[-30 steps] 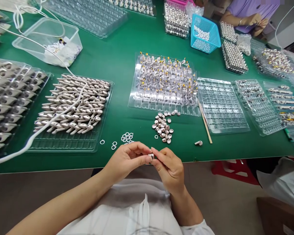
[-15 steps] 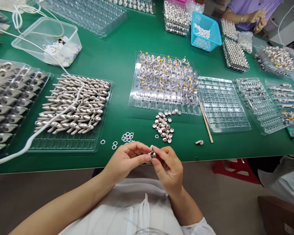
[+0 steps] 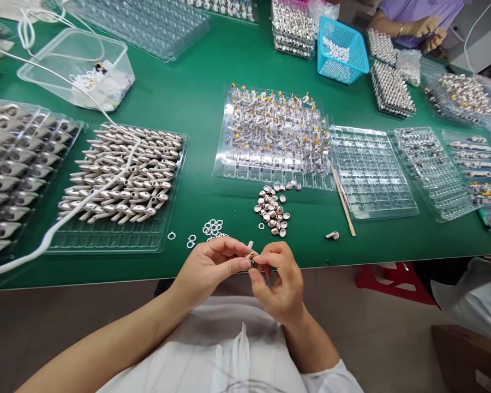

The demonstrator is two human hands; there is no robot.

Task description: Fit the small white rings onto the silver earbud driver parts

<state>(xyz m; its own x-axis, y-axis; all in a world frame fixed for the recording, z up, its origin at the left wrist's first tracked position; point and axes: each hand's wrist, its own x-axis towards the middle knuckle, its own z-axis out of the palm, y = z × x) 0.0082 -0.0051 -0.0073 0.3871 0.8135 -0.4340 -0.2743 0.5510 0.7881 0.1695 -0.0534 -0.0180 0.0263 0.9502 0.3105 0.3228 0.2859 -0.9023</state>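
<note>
Just over the table's front edge, my left hand [image 3: 215, 265] pinches a small white earbud [image 3: 251, 256] between thumb and fingers. Its stem points up and an orange bit shows in its opened head. On the other side, my right hand [image 3: 280, 278] is closed, with thumb and fingertips against the earbud's head. The fingers hide part of it, and I cannot make out any smaller piece between them. Beyond the hands lies a loose pile of round earbud caps [image 3: 272, 210]. White rings [image 3: 213, 226] are scattered left of the pile. A single earbud [image 3: 333, 235] lies to the right.
Behind the caps stands a clear tray of earbud parts with orange tips [image 3: 278, 125]. A wooden stick [image 3: 343, 202] lies beside another clear tray [image 3: 376, 174]. Leftward, a white cable [image 3: 85, 202] crosses a tray of earbud shells [image 3: 123, 174]. A blue basket [image 3: 343, 68] and a co-worker's hands [image 3: 429, 33] are farther back.
The earbud has turned slightly between my fingers, so its stem stands clearer and the orange bit shows. My right fingertips have shifted on its head, and the right thumb has moved a little left.
</note>
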